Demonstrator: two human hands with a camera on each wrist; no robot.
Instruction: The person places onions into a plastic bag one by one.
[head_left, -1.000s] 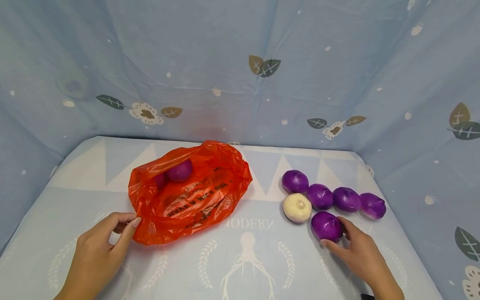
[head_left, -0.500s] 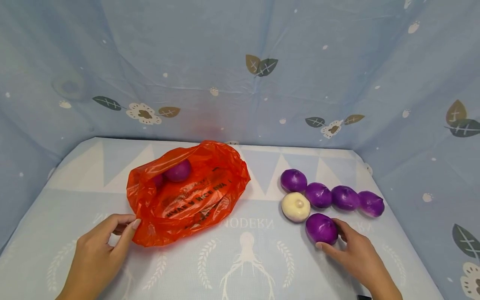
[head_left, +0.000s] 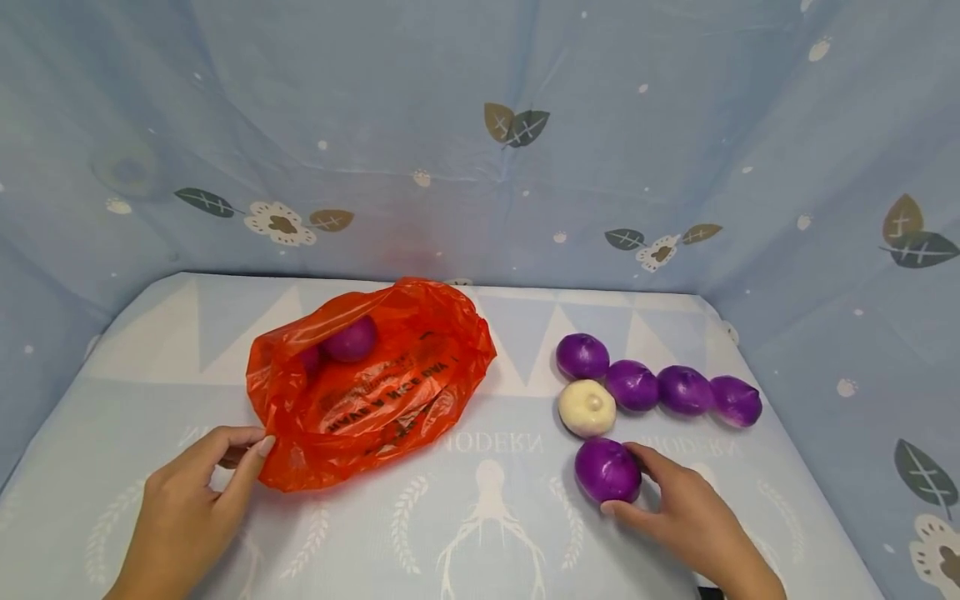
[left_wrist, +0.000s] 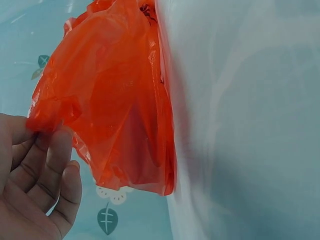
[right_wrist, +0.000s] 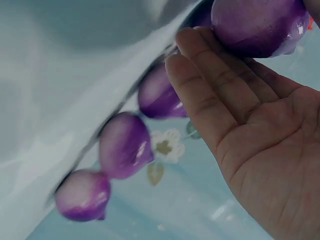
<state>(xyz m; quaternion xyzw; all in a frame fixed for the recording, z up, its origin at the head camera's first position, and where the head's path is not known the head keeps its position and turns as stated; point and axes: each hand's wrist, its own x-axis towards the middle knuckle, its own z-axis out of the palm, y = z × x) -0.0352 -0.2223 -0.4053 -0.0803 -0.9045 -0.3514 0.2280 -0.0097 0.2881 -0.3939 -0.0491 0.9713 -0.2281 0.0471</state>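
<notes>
My left hand [head_left: 187, 500] pinches the near left edge of a crumpled red plastic bag [head_left: 382, 392] between thumb and fingers. The bag lies on its side with its mouth facing me, and two purple onions [head_left: 351, 340] show inside, one partly behind the film. In the left wrist view the fingertips grip a fold of the red film [left_wrist: 95, 100]. On the right, my right hand [head_left: 682, 508] holds a glossy purple onion [head_left: 607, 472] between thumb and fingers, just in front of a pale cream onion [head_left: 587, 408]. That held onion [right_wrist: 260, 25] sits at the top of the right wrist view.
Several more purple onions [head_left: 684, 391] stand in a bent row behind the cream one, reaching toward the table's right side. The table [head_left: 360, 542] has a pale patterned cover. A blue printed curtain [head_left: 420, 125] hangs behind and at both sides.
My right hand has moved left and toward me with the purple onion, away from the row. My left hand keeps its pinch on the bag edge. The whole view has shifted slightly.
</notes>
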